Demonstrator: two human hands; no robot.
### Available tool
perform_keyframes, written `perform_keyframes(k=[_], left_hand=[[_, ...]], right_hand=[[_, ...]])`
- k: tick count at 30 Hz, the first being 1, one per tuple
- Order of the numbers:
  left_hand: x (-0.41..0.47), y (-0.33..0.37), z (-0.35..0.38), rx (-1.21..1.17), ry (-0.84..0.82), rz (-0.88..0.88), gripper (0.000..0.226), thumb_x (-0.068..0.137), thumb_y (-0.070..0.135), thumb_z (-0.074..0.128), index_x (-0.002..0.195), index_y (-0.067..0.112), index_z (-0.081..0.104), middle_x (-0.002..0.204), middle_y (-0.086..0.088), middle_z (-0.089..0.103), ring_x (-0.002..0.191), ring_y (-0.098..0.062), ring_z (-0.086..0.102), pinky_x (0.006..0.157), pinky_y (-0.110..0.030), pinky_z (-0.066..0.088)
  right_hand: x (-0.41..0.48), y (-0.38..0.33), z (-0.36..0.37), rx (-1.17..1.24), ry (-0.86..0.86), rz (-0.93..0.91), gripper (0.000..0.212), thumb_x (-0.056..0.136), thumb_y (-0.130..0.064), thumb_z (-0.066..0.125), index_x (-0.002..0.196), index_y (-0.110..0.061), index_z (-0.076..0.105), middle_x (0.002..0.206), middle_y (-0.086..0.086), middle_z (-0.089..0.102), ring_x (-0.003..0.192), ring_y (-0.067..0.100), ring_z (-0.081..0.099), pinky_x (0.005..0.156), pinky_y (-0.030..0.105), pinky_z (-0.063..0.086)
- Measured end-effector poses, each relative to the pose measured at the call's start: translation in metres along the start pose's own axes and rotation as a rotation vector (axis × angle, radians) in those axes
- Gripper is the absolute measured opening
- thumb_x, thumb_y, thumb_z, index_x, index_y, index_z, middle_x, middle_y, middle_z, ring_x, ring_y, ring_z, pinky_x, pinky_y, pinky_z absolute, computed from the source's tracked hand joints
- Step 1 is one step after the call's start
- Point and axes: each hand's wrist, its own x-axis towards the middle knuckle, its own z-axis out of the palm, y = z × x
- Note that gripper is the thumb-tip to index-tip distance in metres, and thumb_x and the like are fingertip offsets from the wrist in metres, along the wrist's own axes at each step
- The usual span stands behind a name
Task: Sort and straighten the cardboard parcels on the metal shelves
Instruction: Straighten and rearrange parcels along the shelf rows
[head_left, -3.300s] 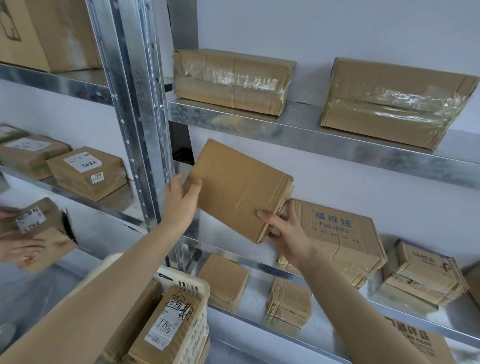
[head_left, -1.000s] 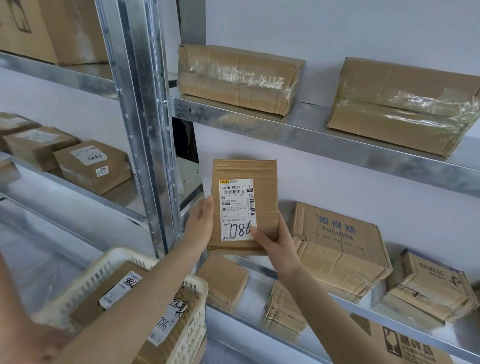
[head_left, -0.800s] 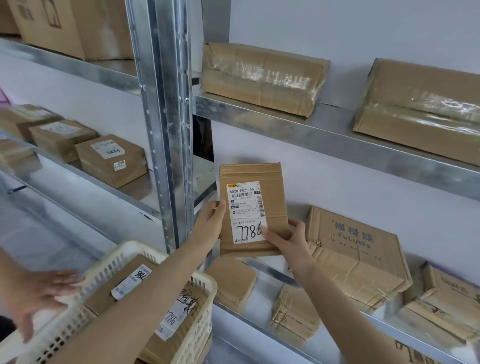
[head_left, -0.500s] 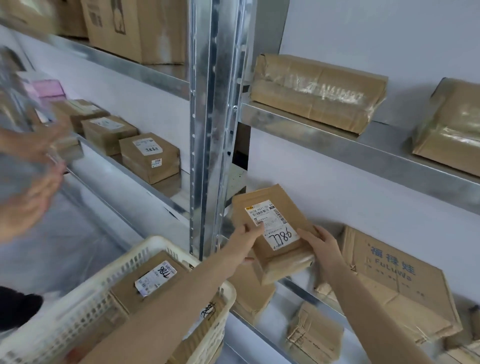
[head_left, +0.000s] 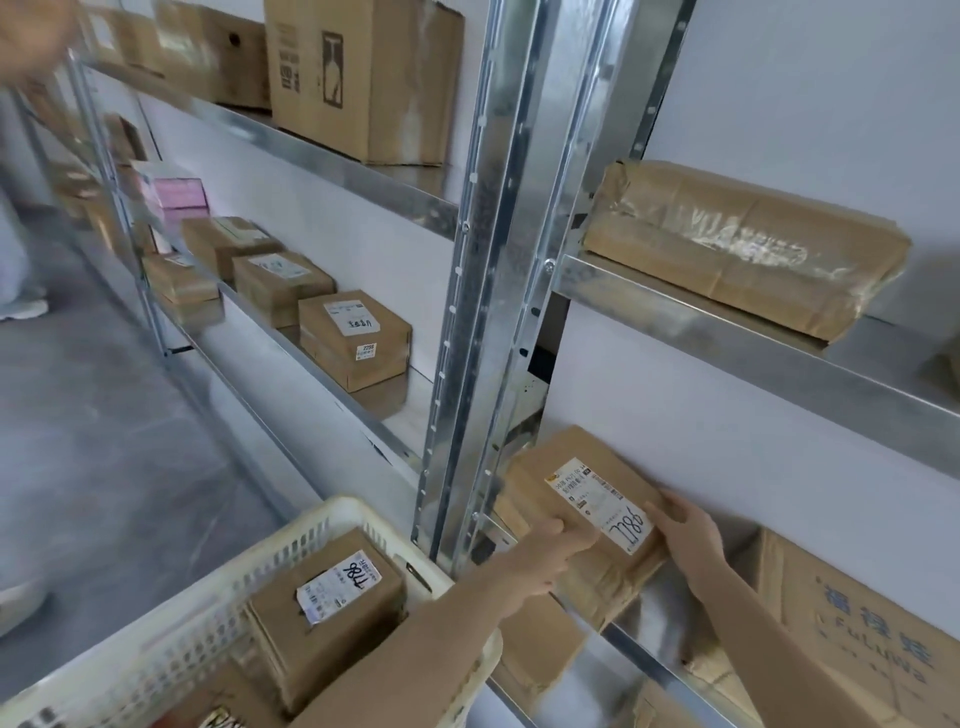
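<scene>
A flat cardboard parcel (head_left: 582, 499) with a white label marked 7786 lies label-up at the left end of the middle shelf (head_left: 644, 660), close to the upright post (head_left: 483, 291). My left hand (head_left: 550, 553) grips its near edge and my right hand (head_left: 685, 530) holds its right side. A printed carton (head_left: 852, 654) stands to the right on the same shelf. On the shelf above lies a long taped parcel (head_left: 737, 249).
A white plastic basket (head_left: 171, 639) with labelled parcels hangs below my left arm. Several labelled boxes (head_left: 353, 338) line the left bay's shelf, with a tall carton (head_left: 363, 78) on its top shelf. Another person's hand (head_left: 31, 36) shows at the top left.
I have turned the parcel from upright to flat and lowered it onto the middle shelf beside the post. My view has swung to the left.
</scene>
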Motion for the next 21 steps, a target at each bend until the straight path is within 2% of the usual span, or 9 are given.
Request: perform_keyframes(k=[5,8,11,14,16,17,18,19,21], left_hand=[[-0.003,0.004,-0.003,0.179,0.007,-0.022,0.079,0.092,0.048,0.052,0.152,0.011,0.017,0.157,-0.007,0.023,0.142,-0.024,0.029,0.114,-0.039,0.028],[-0.004,0.011,0.000,0.278,0.028,0.003,0.080,0.092,0.048,0.052,0.152,0.009,0.017,0.158,-0.007,0.021,0.142,-0.024,0.026,0.113,-0.038,0.028],[-0.008,0.023,0.006,0.286,0.032,0.032,0.073,0.091,0.046,0.053,0.148,0.011,0.025,0.155,-0.006,0.028,0.139,-0.025,0.031,0.112,-0.040,0.031],[-0.009,0.029,0.018,0.297,0.045,0.054,0.063,0.094,0.036,0.052,0.147,0.009,0.029,0.151,-0.007,0.033,0.137,-0.024,0.034,0.106,-0.034,0.032],[-0.009,0.030,0.036,0.361,0.057,0.084,0.030,0.095,0.025,0.050,0.120,0.008,0.051,0.119,-0.008,0.054,0.109,-0.018,0.053,0.087,-0.027,0.039],[-0.010,0.030,0.048,0.393,0.065,0.098,0.013,0.094,0.022,0.050,0.101,0.012,0.053,0.097,-0.003,0.053,0.087,-0.013,0.053,0.078,-0.026,0.040],[-0.010,0.030,0.058,0.431,0.085,0.115,0.009,0.093,0.021,0.049,0.097,0.013,0.051,0.087,0.000,0.048,0.074,-0.009,0.048,0.073,-0.027,0.042],[-0.009,0.030,0.072,0.482,0.084,0.116,0.018,0.093,0.023,0.049,0.106,0.011,0.050,0.090,0.000,0.048,0.073,-0.009,0.047,0.072,-0.029,0.044],[-0.007,0.030,0.098,0.577,0.115,0.165,0.042,0.093,0.026,0.048,0.125,0.000,0.046,0.110,-0.012,0.054,0.091,-0.020,0.057,0.077,-0.035,0.046]], right_hand=[[0.002,-0.004,-0.001,-0.217,0.038,-0.015,0.051,0.088,-0.031,0.067,0.128,-0.002,0.058,0.127,0.026,0.058,0.118,0.039,0.053,0.101,0.043,0.041],[-0.007,-0.011,-0.006,-0.275,0.058,-0.059,0.046,0.088,-0.025,0.067,0.129,-0.006,0.057,0.124,0.024,0.054,0.114,0.040,0.053,0.099,0.043,0.043],[-0.021,-0.013,-0.017,-0.320,0.087,-0.123,0.040,0.090,-0.024,0.062,0.127,-0.009,0.059,0.124,0.019,0.053,0.111,0.040,0.054,0.097,0.044,0.045],[-0.037,-0.010,-0.037,-0.390,0.123,-0.179,0.036,0.092,-0.026,0.058,0.126,-0.014,0.060,0.127,0.015,0.054,0.112,0.036,0.055,0.095,0.042,0.045],[-0.046,-0.004,-0.058,-0.404,0.154,-0.178,0.037,0.092,-0.029,0.057,0.128,-0.017,0.058,0.129,0.011,0.053,0.111,0.033,0.056,0.096,0.043,0.046],[-0.051,0.001,-0.070,-0.402,0.170,-0.167,0.038,0.092,-0.030,0.057,0.128,-0.018,0.057,0.130,0.010,0.053,0.111,0.032,0.056,0.096,0.044,0.046],[-0.055,0.006,-0.082,-0.401,0.188,-0.154,0.037,0.093,-0.030,0.056,0.128,-0.019,0.057,0.131,0.009,0.053,0.112,0.032,0.055,0.097,0.045,0.046],[-0.059,0.014,-0.099,-0.394,0.209,-0.119,0.036,0.093,-0.029,0.056,0.128,-0.020,0.057,0.132,0.009,0.052,0.114,0.032,0.054,0.098,0.046,0.045],[-0.068,0.030,-0.130,-0.386,0.249,-0.053,0.038,0.092,-0.027,0.058,0.129,-0.023,0.056,0.135,0.009,0.051,0.118,0.032,0.053,0.101,0.046,0.043]])
